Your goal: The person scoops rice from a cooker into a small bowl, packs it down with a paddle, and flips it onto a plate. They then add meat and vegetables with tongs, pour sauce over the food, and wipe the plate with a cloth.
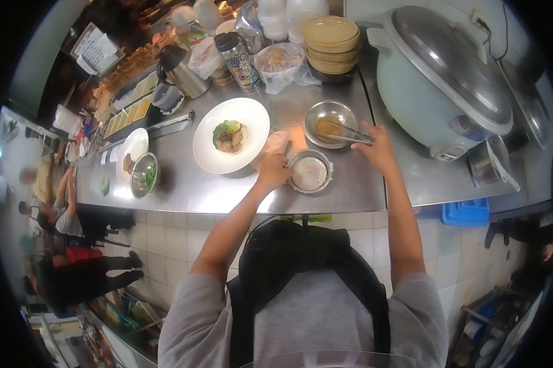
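Observation:
My right hand is closed around metal tongs. Their tips reach into a steel bowl that holds something yellow-brown. My left hand grips the rim of a smaller round metal bowl with a whitish inside, near the table's front edge. Left of that hand stands a wide white plate with green leaves and a brown topping. Farther left, a steel bowl of green vegetables rests by a white oval dish.
A large pale green rice cooker stands at the right. Along the back are stacked yellow bowls, a plastic-lined bowl, a patterned bottle and a steel jug. People are at the far left.

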The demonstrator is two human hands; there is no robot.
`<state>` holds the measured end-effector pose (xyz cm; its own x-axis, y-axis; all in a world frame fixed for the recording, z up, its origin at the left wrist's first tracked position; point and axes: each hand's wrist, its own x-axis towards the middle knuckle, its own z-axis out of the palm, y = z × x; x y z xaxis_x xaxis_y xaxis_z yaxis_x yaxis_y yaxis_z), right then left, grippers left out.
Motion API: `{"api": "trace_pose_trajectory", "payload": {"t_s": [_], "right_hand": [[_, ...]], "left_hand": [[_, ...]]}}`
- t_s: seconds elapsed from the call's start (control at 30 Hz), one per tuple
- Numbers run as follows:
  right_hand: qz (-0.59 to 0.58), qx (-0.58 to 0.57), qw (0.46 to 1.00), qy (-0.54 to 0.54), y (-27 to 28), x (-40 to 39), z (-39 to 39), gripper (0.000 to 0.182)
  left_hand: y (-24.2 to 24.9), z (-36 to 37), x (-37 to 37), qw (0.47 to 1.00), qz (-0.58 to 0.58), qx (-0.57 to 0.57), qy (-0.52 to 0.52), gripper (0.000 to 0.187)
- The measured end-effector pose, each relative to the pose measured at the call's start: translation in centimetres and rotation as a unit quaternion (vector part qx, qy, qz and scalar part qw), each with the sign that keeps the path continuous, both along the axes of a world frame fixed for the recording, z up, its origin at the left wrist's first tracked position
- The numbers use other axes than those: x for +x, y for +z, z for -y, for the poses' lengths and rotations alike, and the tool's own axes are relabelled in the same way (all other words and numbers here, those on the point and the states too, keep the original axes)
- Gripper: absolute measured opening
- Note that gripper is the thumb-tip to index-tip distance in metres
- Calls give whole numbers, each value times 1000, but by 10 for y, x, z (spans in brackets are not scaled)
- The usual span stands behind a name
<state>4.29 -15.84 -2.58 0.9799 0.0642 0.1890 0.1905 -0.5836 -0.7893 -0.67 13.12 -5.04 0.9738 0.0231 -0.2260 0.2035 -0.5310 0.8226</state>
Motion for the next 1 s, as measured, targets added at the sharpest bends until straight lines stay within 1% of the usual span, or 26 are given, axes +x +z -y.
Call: {"api": "trace_pose_trajectory", "payload": {"t_s": [0.07,0.1,0.13,0.2,0.23,0.27,0.3,0.33,0.37,0.4,0.43,0.47,0.5,0.53,0.57,0.63,0.67,0.73,0.77,0.8,0.83,0.87,0.9,0.93,1.0], "right_hand": [[-17,6,1000,8,4,0,1,69],[-35,15,999,10,6,1,1,71],[-33,16,999,10,6,1,1,71],[-43,43,996,-67,4,0,2,69],[-43,44,996,-68,5,-3,3,69],[-73,95,990,-73,7,-5,3,66],[-102,146,981,-76,9,-7,4,63],[-101,145,981,-74,7,-9,4,63],[-89,191,974,-82,3,-10,3,65],[-74,237,965,-87,0,-10,2,67],[-71,235,966,-81,-2,-10,1,67],[-79,235,964,-101,-3,-10,2,68],[-86,235,960,-121,-4,-11,2,69],[-85,234,962,-117,-1,-13,1,69],[-93,250,956,-122,2,-17,0,68],[-104,266,949,-132,4,-20,0,67],[-107,284,944,-126,3,-21,0,66],[-114,304,937,-127,2,-25,1,66],[-114,317,933,-129,4,-26,0,64],[-113,330,928,-129,6,-27,0,62],[-114,330,928,-129,5,-29,0,62],[-28,218,952,-214,4,-32,0,55],[60,100,949,-292,4,-35,-1,49],[62,102,949,-290,10,-41,-9,49],[59,175,976,-117,28,-60,-42,33]], "left_hand": [[7,1,3,993,32,105,-49,16],[8,-1,6,993,34,105,-48,16],[13,-2,9,985,109,120,-56,16],[22,-4,19,972,182,136,-67,16],[40,0,26,984,131,111,-39,17],[56,2,35,993,81,86,-9,18],[66,7,49,979,89,179,-29,19],[67,13,63,987,70,143,-20,19],[67,20,76,993,52,106,-10,19],[60,26,94,994,51,93,-11,20],[52,31,108,995,50,80,-10,20],[51,40,115,995,55,78,-3,20],[49,50,120,991,55,123,4,21],[52,56,121,984,52,169,9,21],[54,60,122,984,53,168,12,21],[59,65,122,995,-49,90,13,22],[62,65,120,994,-51,91,10,22],[67,56,115,992,16,126,-24,26],[70,51,112,992,14,126,-27,26],[75,42,108,985,91,142,-38,29],[81,32,104,972,168,156,-48,32],[86,21,95,972,168,157,-46,32],[90,10,80,960,191,187,-90,26],[91,4,64,943,213,218,-133,19],[78,12,28,906,158,375,-118,16]]}}
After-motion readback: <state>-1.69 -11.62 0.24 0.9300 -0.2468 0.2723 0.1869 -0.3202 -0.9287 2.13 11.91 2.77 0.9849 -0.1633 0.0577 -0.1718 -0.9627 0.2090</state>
